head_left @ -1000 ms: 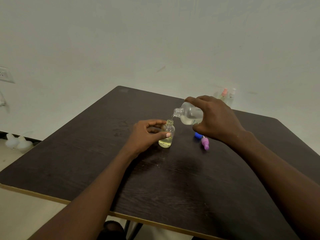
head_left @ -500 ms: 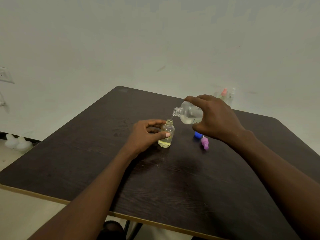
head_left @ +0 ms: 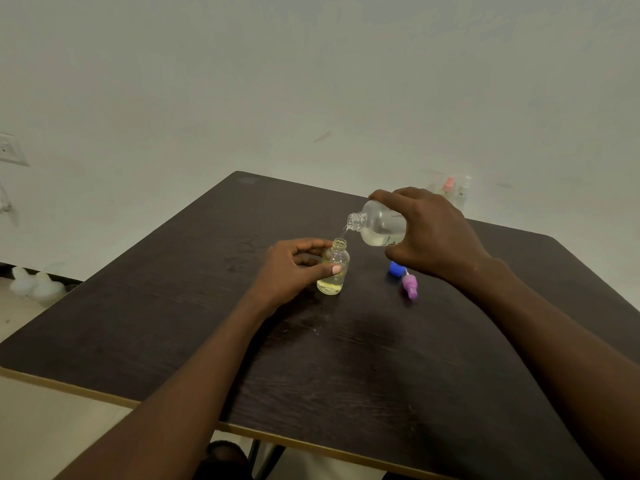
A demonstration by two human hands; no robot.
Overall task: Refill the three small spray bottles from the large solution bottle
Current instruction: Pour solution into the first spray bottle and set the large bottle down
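A small clear spray bottle (head_left: 333,271), uncapped and holding a little yellowish liquid, stands upright on the dark table (head_left: 346,358). My left hand (head_left: 294,270) holds it between thumb and fingers. My right hand (head_left: 433,237) grips the large solution bottle (head_left: 375,225), tipped on its side with its open neck just above the small bottle's mouth. A thin stream runs from neck to mouth. A purple spray cap (head_left: 409,286) and a blue cap (head_left: 396,267) lie on the table under my right hand. Two more small spray bottles (head_left: 455,190) stand at the table's far edge.
A pale wall rises behind the table. White rounded objects (head_left: 34,285) sit on the floor at the left. A wall socket (head_left: 10,148) is at the far left. The table's near edge runs across the lower frame.
Nothing has visibly changed; both hands hold the same pose while the liquid keeps running into the small bottle.
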